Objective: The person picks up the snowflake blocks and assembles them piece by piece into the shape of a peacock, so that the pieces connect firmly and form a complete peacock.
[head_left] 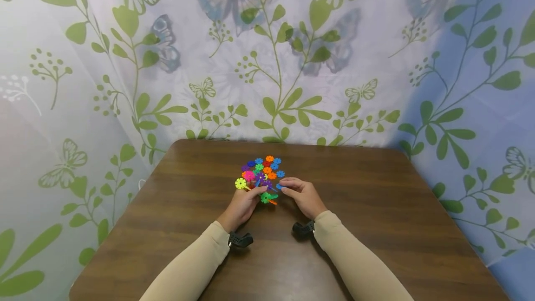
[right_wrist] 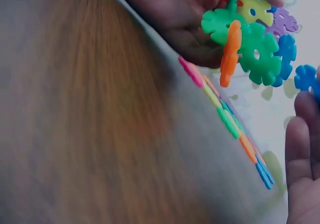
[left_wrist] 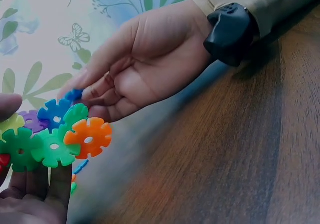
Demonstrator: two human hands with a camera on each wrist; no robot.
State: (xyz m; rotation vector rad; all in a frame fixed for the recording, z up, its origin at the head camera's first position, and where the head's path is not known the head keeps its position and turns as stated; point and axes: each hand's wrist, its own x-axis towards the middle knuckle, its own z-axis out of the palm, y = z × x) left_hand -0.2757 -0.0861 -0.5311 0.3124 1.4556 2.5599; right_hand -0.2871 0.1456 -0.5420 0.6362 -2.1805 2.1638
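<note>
The left hand (head_left: 244, 204) grips a cluster of joined, notched plastic discs. In the left wrist view the cluster shows an orange disc (left_wrist: 89, 139), green discs (left_wrist: 55, 148), a blue disc (left_wrist: 56, 115) and a purple one. Just right of it, the right hand (head_left: 306, 197) pinches a small blue disc (right_wrist: 306, 78) between thumb and fingers. In the right wrist view a gap shows between that disc and the cluster's blue disc (right_wrist: 285, 59); in the left wrist view they overlap, so contact is unclear there. A yellow disc (head_left: 240, 183) stands out by the left thumb.
Several colourful discs (head_left: 267, 170) lie flat on the brown wooden table (head_left: 359, 175), just beyond the hands. A curtain (head_left: 234, 82) with leaves and butterflies hangs behind the table's far edge. Each wrist wears a black device.
</note>
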